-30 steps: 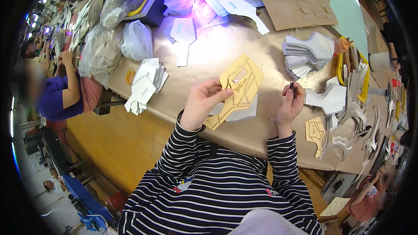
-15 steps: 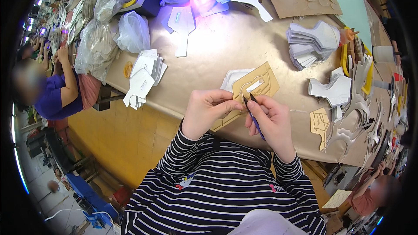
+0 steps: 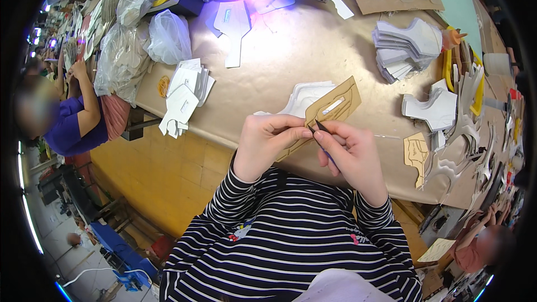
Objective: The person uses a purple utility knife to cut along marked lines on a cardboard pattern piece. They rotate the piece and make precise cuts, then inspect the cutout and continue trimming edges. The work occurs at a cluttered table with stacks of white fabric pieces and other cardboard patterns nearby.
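Note:
My left hand [image 3: 259,142] pinches the lower edge of a tan shaped panel [image 3: 345,99] with dark outlines and a slot cut through it. The panel is tilted above the table's near edge. In my right hand [image 3: 358,154] is a small pair of snips [image 3: 320,126] with dark pointed blades and a blue handle. The blade tips are by my left fingertips, at the panel's lower edge. What lies between the tips is too small to make out. Just behind the panel lies a stack of white cut pieces [image 3: 304,96].
White shaped pieces [image 3: 187,92] lie at the left beside a plastic bag [image 3: 169,36]. To the right are stacked pieces [image 3: 407,45], an orange-tipped bottle [image 3: 452,39], another tan panel [image 3: 415,155] and grey-white offcuts [image 3: 450,173]. A co-worker in purple [image 3: 75,123] sits at the far left.
The tan panel has turned in my fingers and now shows narrower, exposing more of the white stack behind it. The snips' tips are closer to my left fingertips, their blades nearer together.

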The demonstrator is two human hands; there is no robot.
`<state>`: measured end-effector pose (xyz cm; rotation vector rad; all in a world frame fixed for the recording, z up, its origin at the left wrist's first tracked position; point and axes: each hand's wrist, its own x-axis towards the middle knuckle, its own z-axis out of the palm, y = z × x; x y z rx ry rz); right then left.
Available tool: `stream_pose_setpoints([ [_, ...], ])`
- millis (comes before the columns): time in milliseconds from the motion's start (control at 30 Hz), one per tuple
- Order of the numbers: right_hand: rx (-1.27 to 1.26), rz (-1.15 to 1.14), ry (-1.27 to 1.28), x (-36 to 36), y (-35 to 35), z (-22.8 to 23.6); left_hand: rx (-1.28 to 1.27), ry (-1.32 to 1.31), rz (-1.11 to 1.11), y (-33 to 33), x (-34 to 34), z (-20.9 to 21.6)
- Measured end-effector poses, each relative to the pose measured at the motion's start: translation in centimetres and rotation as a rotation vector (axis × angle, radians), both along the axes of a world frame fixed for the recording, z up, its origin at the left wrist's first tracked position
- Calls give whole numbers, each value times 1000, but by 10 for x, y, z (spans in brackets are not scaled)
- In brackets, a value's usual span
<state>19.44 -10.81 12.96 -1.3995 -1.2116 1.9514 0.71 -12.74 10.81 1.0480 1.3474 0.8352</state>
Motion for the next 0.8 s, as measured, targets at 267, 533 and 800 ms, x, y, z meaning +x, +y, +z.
stream_pose_setpoints([
  [267,-140,14,73,4,5,4,53,-20,62,-4,4,-3],
  [533,-124,-15,117,2,4,4,128,0,76,-5,5,-1],
  [800,-88,-15,80,1,3,5,148,117,100,-9,11,5],
])
